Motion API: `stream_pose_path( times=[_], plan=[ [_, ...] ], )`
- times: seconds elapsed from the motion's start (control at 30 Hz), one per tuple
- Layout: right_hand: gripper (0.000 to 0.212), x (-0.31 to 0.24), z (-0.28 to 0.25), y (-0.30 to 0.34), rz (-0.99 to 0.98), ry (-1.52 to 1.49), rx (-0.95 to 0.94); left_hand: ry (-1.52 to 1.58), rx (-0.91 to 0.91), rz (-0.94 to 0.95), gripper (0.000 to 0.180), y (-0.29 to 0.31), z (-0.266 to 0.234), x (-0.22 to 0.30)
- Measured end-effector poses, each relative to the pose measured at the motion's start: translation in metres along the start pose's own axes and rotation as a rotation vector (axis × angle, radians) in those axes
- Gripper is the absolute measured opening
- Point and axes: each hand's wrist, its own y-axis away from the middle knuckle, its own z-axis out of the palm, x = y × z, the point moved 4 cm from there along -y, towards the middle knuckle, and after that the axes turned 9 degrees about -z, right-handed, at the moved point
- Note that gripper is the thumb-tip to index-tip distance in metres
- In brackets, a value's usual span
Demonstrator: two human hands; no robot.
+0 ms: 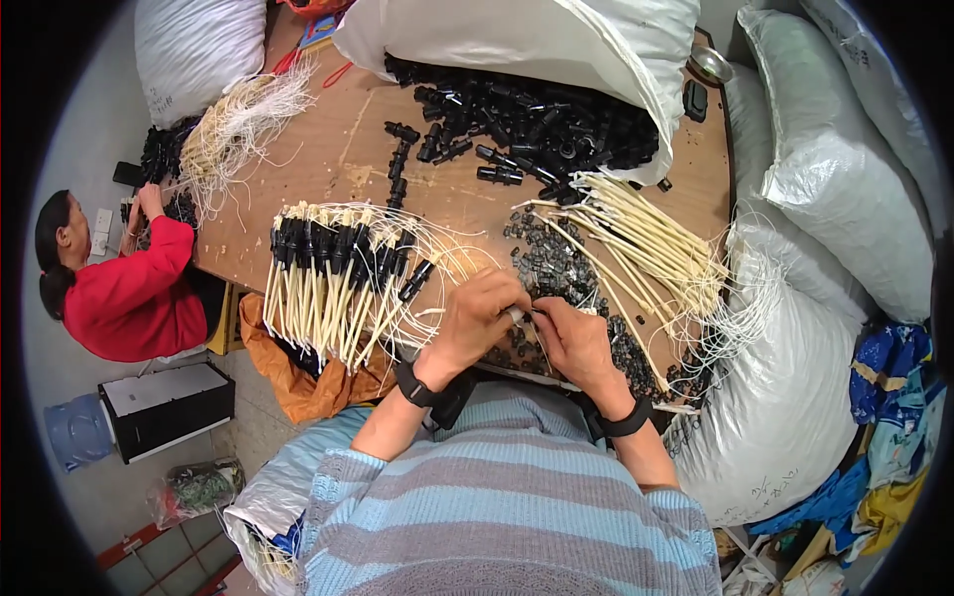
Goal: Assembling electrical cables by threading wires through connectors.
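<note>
My left hand (484, 313) and my right hand (579, 341) meet at the table's near edge, fingers pinched close together. Something small is between the fingertips, with a thin pale strand by it; its kind is too small to tell. Just beyond my hands lies a spread of small dark clear-looking pieces (545, 260). To the left is a row of cream rods with black connectors (316, 243) on their far ends, white cords trailing from it. Right of my hands, a bundle of bare cream rods (651, 238) lies slanted, its white cords (745, 298) hanging toward the right edge.
A white woven sack (537, 40) spills black connectors (537, 124) across the far table (333, 149). Full white sacks (785, 397) crowd the right side. At far left a co-worker in a red top (134, 288) handles black parts. An orange bag (288, 382) sits below the left edge.
</note>
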Motion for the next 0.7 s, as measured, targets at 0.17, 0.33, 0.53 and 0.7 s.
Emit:
stream_pose_path(
  times=[0.17, 0.33, 0.53, 0.7],
  plan=[
    [0.019, 0.009, 0.008, 0.006, 0.006, -0.179, 0.007, 0.093, -0.006, 0.073, 0.022, 0.003, 0.000, -0.001],
    [0.016, 0.012, 0.003, 0.009, 0.218, -0.415, -0.093, 0.312, -0.230, -0.085, 0.019, -0.005, 0.002, -0.005],
    [0.018, 0.021, 0.001, 0.017, 0.190, -0.547, -0.120, 0.502, -0.606, -0.214, 0.016, -0.025, 0.002, -0.001],
    [0.014, 0.020, -0.001, 0.016, 0.313, -0.581, -0.073, 0.407, -0.760, -0.137, 0.010, -0.038, 0.004, 0.003]
  ],
)
